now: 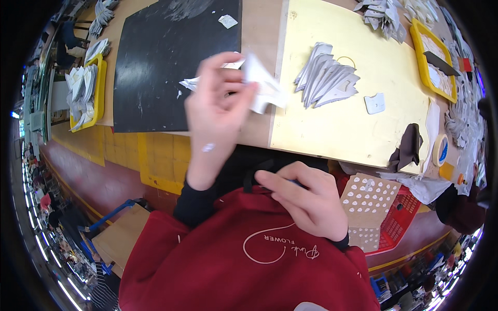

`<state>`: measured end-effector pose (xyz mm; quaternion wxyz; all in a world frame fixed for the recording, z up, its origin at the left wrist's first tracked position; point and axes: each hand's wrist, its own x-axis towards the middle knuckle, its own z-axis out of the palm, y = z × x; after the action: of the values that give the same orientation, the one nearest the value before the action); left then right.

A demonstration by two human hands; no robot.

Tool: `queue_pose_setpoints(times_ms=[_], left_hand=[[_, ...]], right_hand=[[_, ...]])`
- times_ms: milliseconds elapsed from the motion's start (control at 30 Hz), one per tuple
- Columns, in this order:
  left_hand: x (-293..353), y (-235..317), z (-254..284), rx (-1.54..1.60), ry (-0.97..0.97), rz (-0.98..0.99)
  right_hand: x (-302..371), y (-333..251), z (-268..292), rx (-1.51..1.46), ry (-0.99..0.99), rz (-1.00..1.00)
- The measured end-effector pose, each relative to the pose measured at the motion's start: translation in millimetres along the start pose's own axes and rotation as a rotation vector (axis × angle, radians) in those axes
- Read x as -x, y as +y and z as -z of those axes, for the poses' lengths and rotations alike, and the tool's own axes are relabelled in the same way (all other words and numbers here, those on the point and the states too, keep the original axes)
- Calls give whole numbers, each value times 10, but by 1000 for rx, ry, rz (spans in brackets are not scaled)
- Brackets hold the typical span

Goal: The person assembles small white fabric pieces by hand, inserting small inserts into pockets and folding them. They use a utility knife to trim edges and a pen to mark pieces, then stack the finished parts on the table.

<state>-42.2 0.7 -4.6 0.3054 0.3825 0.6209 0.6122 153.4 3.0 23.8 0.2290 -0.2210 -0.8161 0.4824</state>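
My left hand (218, 111) is raised over the table's near edge, between the black mat (150, 88) and the cream-yellow sheet (321, 127). Its thumb and fingers pinch a white cut piece (263, 85), blurred by motion. Partly behind that hand, more white pieces (190, 83) lie on the mat. Close to my body, over the red apron (249, 228), is my right hand (311, 199). Its fingers are bent together near a black strap (249, 182), and what they hold, if anything, is hidden. A fanned stack of grey-white pieces (327, 78) rests on the yellow sheet.
A single white piece (374, 103) and a dark cloth (407, 147) lie toward the right, beside a tape roll (440, 150). Yellow trays of pieces stand left (101, 93) and right (423, 62). Below the table is a red crate (399, 217) with a cardboard sheet (365, 199).
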Motion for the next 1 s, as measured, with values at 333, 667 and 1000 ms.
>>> queue_pose_setpoints(times_ms=[333,667,1000], left_hand=[[-71,72,151,-689,227,-305],[99,-445,-896,-572,-185,-361],[167,-274,-617,-454,-202,-264]], right_hand=[[332,244,208,-56,339,-227],[410,181,213,-78,426,-200],[394,286,185,-93,499,-280]])
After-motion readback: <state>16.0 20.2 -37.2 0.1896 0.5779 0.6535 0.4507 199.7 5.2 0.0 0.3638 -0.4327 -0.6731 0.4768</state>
